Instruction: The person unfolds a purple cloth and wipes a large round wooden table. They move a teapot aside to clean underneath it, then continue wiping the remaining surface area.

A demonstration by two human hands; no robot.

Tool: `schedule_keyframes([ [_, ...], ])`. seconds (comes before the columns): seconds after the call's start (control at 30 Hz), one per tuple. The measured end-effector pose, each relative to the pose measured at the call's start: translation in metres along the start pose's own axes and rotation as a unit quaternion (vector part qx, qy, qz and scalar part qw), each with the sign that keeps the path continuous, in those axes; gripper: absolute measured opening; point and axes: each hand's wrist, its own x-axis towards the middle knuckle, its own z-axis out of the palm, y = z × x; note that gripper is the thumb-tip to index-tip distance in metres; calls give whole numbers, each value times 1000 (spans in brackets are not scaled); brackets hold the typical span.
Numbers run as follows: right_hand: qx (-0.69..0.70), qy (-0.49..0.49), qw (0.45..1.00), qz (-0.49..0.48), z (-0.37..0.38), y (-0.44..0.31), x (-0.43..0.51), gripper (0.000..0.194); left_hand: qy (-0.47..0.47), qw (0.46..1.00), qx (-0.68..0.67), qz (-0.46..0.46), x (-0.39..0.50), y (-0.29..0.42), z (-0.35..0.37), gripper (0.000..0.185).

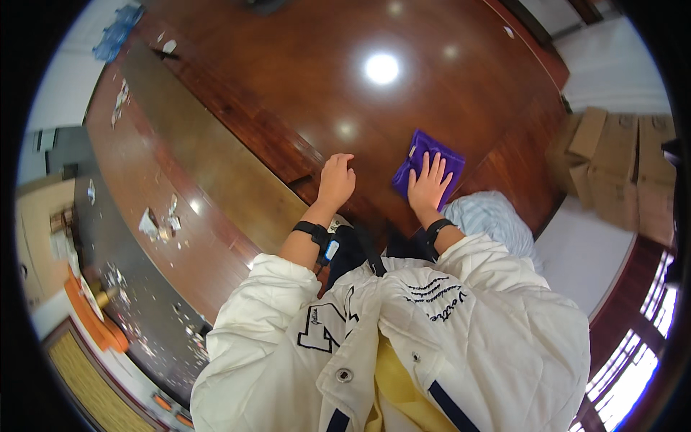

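Note:
My right hand (430, 183) lies flat with its fingers spread on a folded purple cloth (411, 168). The cloth rests on a glossy reddish-brown wooden surface (302, 70) and bears a small pale tag. To the left, my left hand (338, 181) is empty, its fingers loosely bent and its thumb apart. Whether it touches the wood is unclear. Black bands circle both wrists, and a small device with a pale blue face (331, 250) sits by the left one.
By my right forearm is a pale blue striped bag or bundle (488, 218). Cardboard boxes (612, 167) stand at the right. Scraps (162, 221) litter the wood at the left and the dark grey floor (156, 324). Blue plastic bottles (117, 32) are at the upper left.

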Motion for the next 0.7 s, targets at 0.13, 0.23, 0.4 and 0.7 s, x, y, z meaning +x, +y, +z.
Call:
schedule_keyframes([
  [0.13,35,-34,999,1,3,-35,-83,67,-37,997,27,65,11,-10,-3,32],
  [0.23,85,-37,995,-34,-2,-44,-104,66,-45,992,63,101,33,-14,1,33],
  [0.4,76,-15,997,-15,-10,-11,-84,63,-56,977,153,138,84,-26,-9,38],
  [0.7,20,61,982,175,-12,45,46,62,-1,956,249,158,183,-36,10,43],
])
